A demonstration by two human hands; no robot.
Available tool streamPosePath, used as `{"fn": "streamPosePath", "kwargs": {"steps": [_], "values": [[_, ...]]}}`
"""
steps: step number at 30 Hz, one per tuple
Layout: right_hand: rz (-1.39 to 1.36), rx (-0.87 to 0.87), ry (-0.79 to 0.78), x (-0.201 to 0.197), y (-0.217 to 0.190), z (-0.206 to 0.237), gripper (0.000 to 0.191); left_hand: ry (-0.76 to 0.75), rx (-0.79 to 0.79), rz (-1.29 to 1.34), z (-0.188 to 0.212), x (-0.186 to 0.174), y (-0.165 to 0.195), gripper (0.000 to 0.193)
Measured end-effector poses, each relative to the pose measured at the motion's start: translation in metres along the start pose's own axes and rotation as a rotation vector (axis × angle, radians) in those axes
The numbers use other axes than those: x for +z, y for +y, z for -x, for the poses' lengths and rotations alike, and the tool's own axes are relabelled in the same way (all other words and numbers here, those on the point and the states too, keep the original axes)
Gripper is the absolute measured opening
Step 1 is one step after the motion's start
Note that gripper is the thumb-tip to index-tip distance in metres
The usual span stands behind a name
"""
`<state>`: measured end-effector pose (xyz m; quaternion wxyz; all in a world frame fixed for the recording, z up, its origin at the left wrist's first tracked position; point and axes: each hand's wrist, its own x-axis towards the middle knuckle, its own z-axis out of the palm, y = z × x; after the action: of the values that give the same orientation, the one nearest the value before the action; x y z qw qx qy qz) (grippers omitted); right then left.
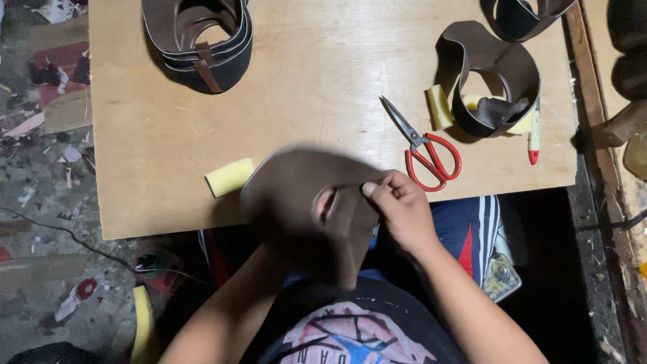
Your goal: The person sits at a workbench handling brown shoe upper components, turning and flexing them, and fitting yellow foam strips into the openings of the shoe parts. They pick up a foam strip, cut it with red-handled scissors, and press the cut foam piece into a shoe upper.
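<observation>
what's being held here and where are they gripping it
A brown leather piece, pinched at its right edge by the right hand; the left hand is hidden beneath it.

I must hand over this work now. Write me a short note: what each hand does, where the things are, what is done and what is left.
Right hand: pinches the edge of the brown leather piece, held above the board's near edge.
Left hand: hidden under that piece; grip cannot be told.
On the wooden board: red-handled scissors, yellow foam block, stack of looped brown strips, another loop with a pen beside it.
Done: some loops lie formed.
Left: the held piece is blurred; its state is unclear.
</observation>
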<state>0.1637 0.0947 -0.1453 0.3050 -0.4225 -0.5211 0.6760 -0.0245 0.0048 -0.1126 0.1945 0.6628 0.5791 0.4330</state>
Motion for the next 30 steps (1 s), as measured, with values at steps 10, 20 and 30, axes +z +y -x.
{"fn": "streamPosePath", "kwargs": {"steps": [10, 20, 30], "values": [[-0.328, -0.083, 0.190, 0.022, -0.022, -0.004, 0.016, 0.232, -0.481, 0.583, 0.004, 0.059, -0.001, 0.013], [0.268, -0.226, 0.289, 0.029, -0.016, -0.009, 0.018, 0.496, -0.532, 0.261, -0.011, 0.065, -0.012, 0.012], [0.532, -0.325, 0.345, 0.026, -0.019, -0.012, 0.017, 0.385, -0.429, 0.335, 0.010, 0.069, -0.054, 0.037]]}}
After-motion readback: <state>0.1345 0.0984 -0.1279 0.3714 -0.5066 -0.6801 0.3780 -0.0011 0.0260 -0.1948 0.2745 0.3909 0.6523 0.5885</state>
